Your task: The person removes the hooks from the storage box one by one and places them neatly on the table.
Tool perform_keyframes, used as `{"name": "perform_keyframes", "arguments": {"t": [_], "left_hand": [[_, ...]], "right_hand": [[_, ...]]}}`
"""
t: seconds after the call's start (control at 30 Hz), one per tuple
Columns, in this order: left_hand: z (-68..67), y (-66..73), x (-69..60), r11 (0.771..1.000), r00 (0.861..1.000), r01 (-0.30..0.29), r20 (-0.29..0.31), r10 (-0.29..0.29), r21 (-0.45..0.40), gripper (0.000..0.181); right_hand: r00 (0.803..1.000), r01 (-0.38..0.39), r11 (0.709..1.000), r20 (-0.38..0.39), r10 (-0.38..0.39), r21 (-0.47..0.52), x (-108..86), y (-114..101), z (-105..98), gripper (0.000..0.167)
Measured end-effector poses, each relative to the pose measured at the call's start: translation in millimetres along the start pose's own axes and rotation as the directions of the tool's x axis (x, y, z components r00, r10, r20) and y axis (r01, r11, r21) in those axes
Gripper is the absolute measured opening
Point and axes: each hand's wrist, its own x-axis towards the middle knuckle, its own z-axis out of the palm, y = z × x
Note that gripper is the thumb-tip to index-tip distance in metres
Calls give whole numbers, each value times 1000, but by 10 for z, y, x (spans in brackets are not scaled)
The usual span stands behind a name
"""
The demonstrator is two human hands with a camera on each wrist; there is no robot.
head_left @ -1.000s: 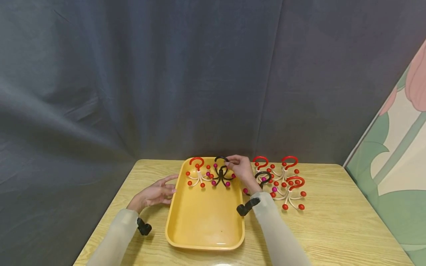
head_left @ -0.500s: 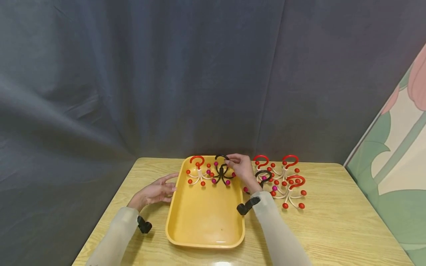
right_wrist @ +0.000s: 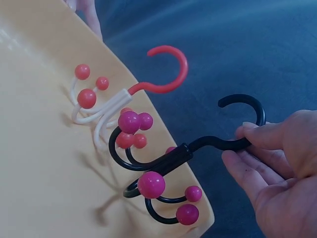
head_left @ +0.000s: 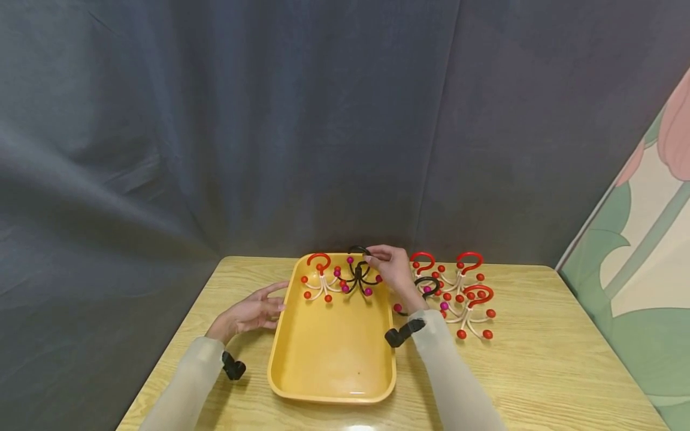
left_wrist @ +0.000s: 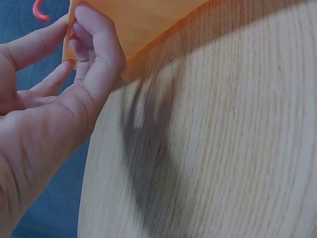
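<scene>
My right hand (head_left: pixel 392 266) pinches the curved top of a black multi-arm hook (right_wrist: pixel 171 157) with magenta ball tips. Its arms hang over the far end of a yellow tray (head_left: pixel 334 353). Beside it in the tray lies a white multi-arm hook (right_wrist: pixel 111 104) with red balls and a red curved top, close by or touching; I cannot tell which. At the tray's left rim, my left hand (head_left: pixel 253 311) holds the edge between thumb and fingers, as the left wrist view (left_wrist: pixel 64 79) shows.
Right of the tray lie several more hooks on the wooden table (head_left: pixel 539 341): white ones with red tops (head_left: pixel 478 295) and a black one (head_left: pixel 427 287) partly hidden by my right wrist. A dark curtain (head_left: pixel 323 131) hangs behind the table.
My right hand has risen slightly toward the far edge, and the black hook has shifted and turned a little with it. The left hand has kept its place at the tray rim.
</scene>
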Motion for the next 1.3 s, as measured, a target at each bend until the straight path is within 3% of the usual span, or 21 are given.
{"name": "perform_keyframes", "arguments": {"t": [0.13, 0.37, 0.8, 1.0, 1.3], "left_hand": [[-4, 1, 0, 1000, 1000, 2, 12, -2, 1, 78], [-5, -9, 1, 1000, 1000, -2, 0, 2, -9, 79], [-17, -27, 1, 1000, 1000, -15, 15, 16, -24, 78], [1, -40, -4, 999, 1000, -18, 20, 19, -29, 77], [20, -44, 23, 1000, 1000, -14, 15, 15, -25, 78]], "right_hand": [[1000, -1, 1000, 6, 1, 2, -21, -55, -22, 20], [997, 67, 998, 24, -67, 1, -73, -173, -83, 21], [998, 60, 998, 30, -61, 20, -229, -431, -234, 24], [995, 74, 997, 58, -77, 38, -345, -587, -389, 24], [993, 103, 994, 63, -101, -30, -573, -732, -686, 31]]}}
